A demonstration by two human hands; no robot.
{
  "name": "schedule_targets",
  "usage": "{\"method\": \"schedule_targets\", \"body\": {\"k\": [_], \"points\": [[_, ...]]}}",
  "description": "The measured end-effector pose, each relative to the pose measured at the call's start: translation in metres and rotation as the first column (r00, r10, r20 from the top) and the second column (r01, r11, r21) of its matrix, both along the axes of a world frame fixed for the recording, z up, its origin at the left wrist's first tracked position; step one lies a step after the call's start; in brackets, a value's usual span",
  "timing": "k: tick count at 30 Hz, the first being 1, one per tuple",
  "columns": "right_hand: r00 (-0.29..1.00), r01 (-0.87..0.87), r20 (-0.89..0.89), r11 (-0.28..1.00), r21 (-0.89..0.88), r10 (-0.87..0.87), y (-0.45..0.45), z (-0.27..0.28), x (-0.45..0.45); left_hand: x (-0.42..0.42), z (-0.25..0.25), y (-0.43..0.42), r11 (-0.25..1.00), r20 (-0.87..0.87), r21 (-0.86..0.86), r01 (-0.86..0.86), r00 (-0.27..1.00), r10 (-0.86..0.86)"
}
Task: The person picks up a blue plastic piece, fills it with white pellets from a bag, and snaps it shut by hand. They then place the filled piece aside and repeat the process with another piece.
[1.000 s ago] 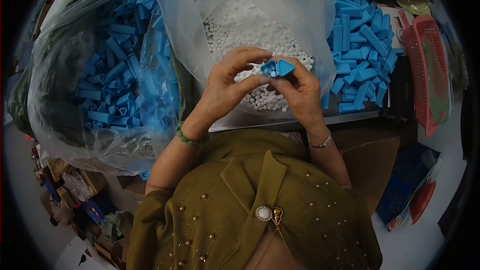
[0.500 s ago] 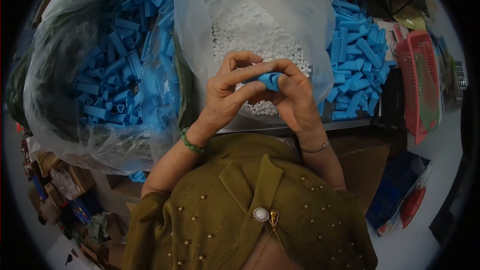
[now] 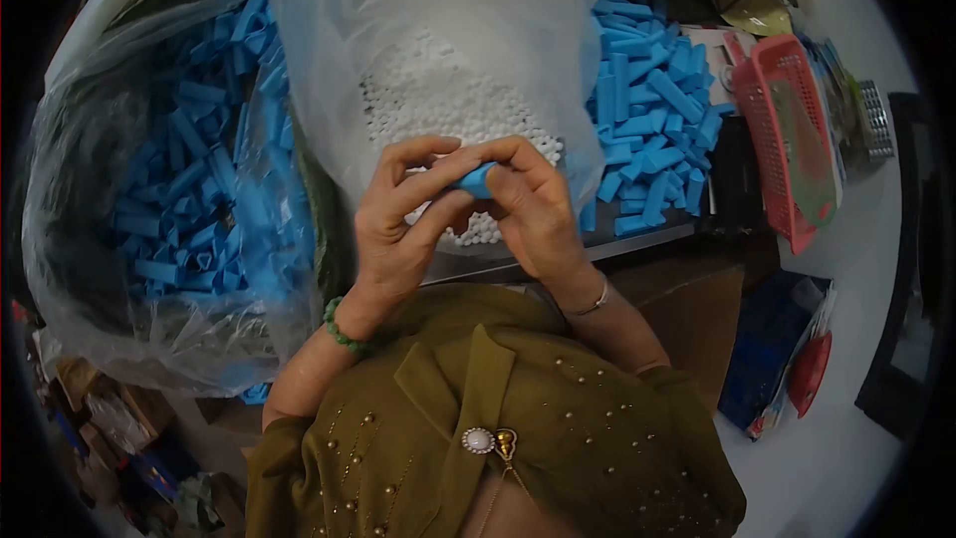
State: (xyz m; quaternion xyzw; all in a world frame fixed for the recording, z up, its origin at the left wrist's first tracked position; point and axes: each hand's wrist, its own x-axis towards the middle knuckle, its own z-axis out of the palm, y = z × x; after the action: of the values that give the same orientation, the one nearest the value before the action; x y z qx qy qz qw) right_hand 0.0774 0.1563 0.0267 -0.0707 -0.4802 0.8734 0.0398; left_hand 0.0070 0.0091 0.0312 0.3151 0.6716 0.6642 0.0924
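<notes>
In the head view, our left hand [image 3: 400,217] and right hand [image 3: 535,217] together pinch one blue tube [image 3: 478,180], held over the white balls [image 3: 448,105]. A heap of similar pieces [image 3: 652,105] lies on the surface [image 3: 597,251] to our right.

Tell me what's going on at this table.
A person holds one small blue piece between the left hand and the right hand, in front of a spread of white balls on plastic sheeting. To the person's left, more blue pieces fill a plastic-lined bag; to the right, a blue heap lies loose beside a pink basket.
</notes>
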Motion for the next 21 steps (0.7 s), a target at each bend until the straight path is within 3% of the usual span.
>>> {"method": "schedule_targets", "body": {"k": [1,3,4,6,8,10,11,12,13,14,18,21], "points": [[1.000,0.026,-0.002,0.999,0.025,-0.026,0.005,0.009,0.007,-0.001,0.002,0.000,0.994,0.130,0.068,0.080,0.988,-0.089],[0.962,0.186,-0.247,0.946,0.265,-0.120,0.009,0.033,0.015,-0.005,0.002,0.000,0.968,0.212,0.232,0.094,0.967,-0.144],[0.923,0.240,-0.359,0.937,0.252,-0.140,0.026,0.041,0.020,-0.009,0.006,-0.002,0.955,0.249,0.283,0.086,0.955,-0.160],[0.812,0.407,-0.516,0.897,0.171,-0.271,0.069,0.054,0.031,-0.018,0.007,-0.013,0.973,0.214,0.215,0.084,0.968,-0.131],[0.649,0.682,-0.575,0.716,0.151,-0.497,0.107,0.068,0.036,-0.024,-0.004,-0.025,0.995,0.039,-0.028,0.096,0.995,-0.094],[0.561,0.827,-0.570,0.432,0.359,-0.601,0.149,0.061,0.026,-0.016,-0.009,-0.027,0.996,0.120,-0.020,0.083,0.990,-0.080],[0.561,0.827,-0.568,0.432,0.359,-0.602,0.165,0.053,0.020,-0.013,-0.009,-0.026,0.998,0.204,-0.013,0.068,0.977,-0.064],[0.588,0.801,-0.532,0.348,0.487,-0.610,0.180,0.041,0.013,-0.012,-0.007,-0.025,0.998,0.204,-0.015,0.065,0.977,-0.061],[0.612,0.753,-0.493,0.263,0.603,-0.619,0.191,0.032,0.008,-0.011,-0.004,-0.025,0.986,0.047,-0.129,0.102,0.994,-0.096],[0.618,0.751,-0.492,0.276,0.600,-0.612,0.199,0.025,0.005,-0.010,-0.002,-0.026,0.962,-0.105,-0.249,0.111,0.984,-0.141],[0.705,0.495,-0.208,0.261,0.829,-0.678,0.213,0.005,-0.004,-0.013,0.004,-0.035,0.948,-0.152,-0.281,0.151,0.968,-0.199],[0.715,0.478,-0.210,0.247,0.843,-0.667,0.217,-0.009,0.001,-0.025,0.016,-0.059,0.946,-0.210,-0.323,0.016,0.974,-0.088]]}}
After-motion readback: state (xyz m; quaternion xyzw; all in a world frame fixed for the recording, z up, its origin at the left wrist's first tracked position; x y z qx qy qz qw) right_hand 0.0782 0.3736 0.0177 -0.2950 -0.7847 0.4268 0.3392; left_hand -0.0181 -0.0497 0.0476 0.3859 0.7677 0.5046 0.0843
